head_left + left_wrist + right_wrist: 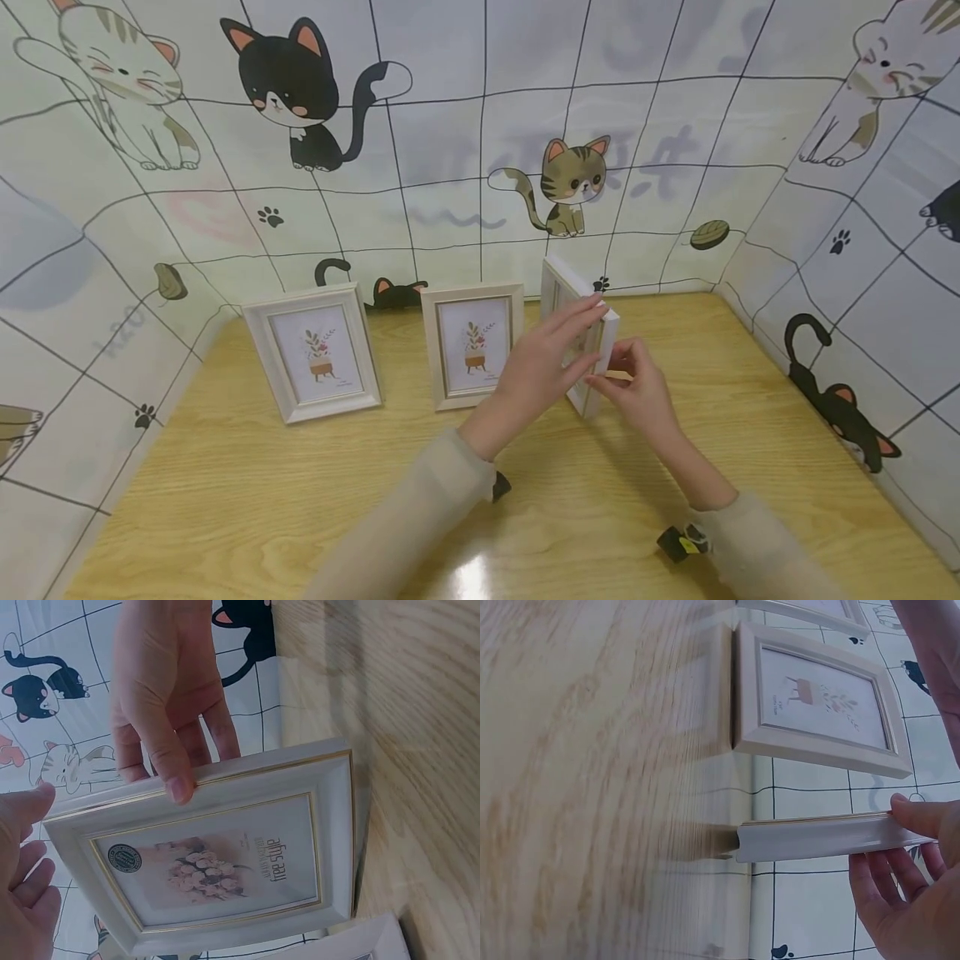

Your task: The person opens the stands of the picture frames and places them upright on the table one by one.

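Observation:
A white picture frame (607, 342) with thin gold lines is held upright and turned edge-on at the right of the row. Its front, in the left wrist view, shows a print of pale pink flowers (206, 874) and a dark round badge (124, 858). My right hand (641, 387) grips its side edge, thumb on the front and fingers behind. Beside the upper corner, my left hand (536, 358) has its fingers extended; in the left wrist view they look apart from the frame. Whether the frame's bottom rests on the table is unclear.
Two light frames with potted-plant prints, a left one (367, 367) and a middle one (433, 350), stand on the wooden table (315, 492). Walls with cat drawings (442, 192) close off the back and sides. Small dark devices (678, 543) sit at both wrists.

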The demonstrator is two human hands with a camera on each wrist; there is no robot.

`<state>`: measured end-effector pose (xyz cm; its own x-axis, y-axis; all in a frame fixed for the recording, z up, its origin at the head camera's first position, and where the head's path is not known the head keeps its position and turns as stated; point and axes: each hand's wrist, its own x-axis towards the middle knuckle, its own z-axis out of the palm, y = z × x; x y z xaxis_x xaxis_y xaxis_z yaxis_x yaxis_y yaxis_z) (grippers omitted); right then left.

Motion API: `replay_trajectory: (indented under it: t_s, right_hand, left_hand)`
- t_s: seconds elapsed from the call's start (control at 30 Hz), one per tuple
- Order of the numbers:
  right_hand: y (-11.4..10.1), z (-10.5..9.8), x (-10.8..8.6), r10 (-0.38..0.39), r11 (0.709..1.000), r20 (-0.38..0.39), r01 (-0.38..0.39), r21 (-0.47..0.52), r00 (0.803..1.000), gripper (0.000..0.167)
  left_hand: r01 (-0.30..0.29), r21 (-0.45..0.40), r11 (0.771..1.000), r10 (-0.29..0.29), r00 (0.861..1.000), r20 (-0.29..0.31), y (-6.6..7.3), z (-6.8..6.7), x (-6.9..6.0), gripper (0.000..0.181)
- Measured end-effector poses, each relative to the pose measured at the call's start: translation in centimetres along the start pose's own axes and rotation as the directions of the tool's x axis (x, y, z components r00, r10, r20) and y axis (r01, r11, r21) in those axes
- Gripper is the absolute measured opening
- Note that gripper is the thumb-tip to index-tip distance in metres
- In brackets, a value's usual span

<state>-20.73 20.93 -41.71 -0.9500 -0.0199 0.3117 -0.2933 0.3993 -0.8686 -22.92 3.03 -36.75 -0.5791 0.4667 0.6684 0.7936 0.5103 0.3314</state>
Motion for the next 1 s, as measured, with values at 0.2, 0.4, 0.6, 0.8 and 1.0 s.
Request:
replay_trajectory:
  t_s: [0.2, 0.4, 0.6, 0.8, 1.0]
  right_hand:
    - [0.1, 0.3, -0.1, 0.03, 0.999, 0.013, -0.03, -0.026, 0.999, 0.041]
    - [0.1, 0.4, -0.2, 0.028, 0.999, 0.023, -0.027, -0.044, 0.999, 0.041]
    - [0.0, 0.7, -0.1, 0.027, 0.998, 0.036, -0.025, -0.066, 0.999, 0.04]
    - [0.3, 1.0, 0.0, 0.019, 0.998, 0.043, -0.016, -0.069, 0.999, 0.04]
    - [0.4, 1.1, 0.0, 0.005, 0.998, 0.053, -0.002, -0.068, 0.999, 0.04]
  left_hand:
    - [-0.136, 0.187, 0.973, 0.144, 0.989, -0.031, -0.1, 0.2, 0.6, 0.05]
    - [-0.215, 0.26, 0.941, 0.231, 0.972, -0.031, -0.2, 0.4, 0.6, 0.047]
    - [-0.227, 0.253, 0.94, 0.242, 0.97, -0.031, -0.6, 0.7, 0.4, 0.043]
    - [-0.237, 0.242, 0.941, 0.259, 0.964, -0.062, -1.0, 0.9, 0.2, 0.036]
    - [-0.235, 0.229, 0.945, 0.258, 0.963, -0.08, -1.5, 0.8, 0.3, 0.03]
